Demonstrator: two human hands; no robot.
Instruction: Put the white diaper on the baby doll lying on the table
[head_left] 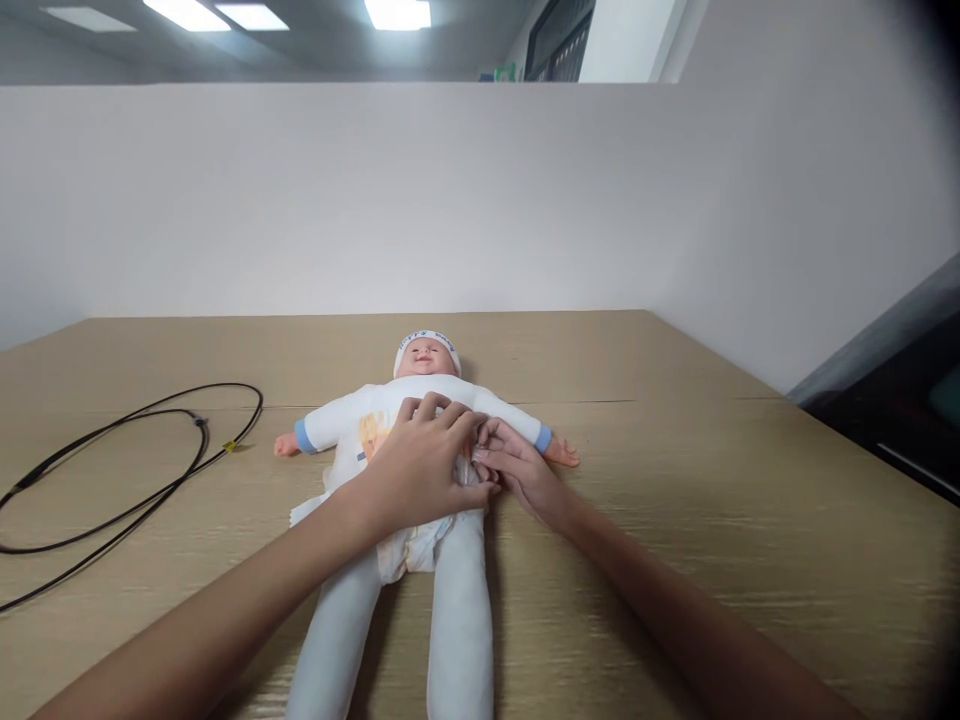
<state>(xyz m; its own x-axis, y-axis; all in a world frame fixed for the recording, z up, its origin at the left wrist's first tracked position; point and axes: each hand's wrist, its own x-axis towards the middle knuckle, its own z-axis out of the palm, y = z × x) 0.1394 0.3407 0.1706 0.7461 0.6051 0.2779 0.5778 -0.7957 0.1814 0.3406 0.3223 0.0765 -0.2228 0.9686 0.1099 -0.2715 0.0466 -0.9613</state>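
A baby doll (427,388) lies on its back with its arms spread, in a white top with blue cuffs and a white printed cap. Around its hips is a disposable diaper (409,555) with an orange print; a loose side flap (305,510) sticks out at the left. My left hand (424,455) reaches across the doll's belly, its fingers and thumb curled round the diaper's right side. Beside it, my right hand (521,472) pinches the diaper's edge at that same side. The pinched part is mostly hidden behind my fingers.
The doll lies on a wood-grain table (675,560). Looped black cable (180,480) with a yellow tag rests at the left. A white partition (360,200) rises behind the table, and a dark object (892,400) stands at the right edge.
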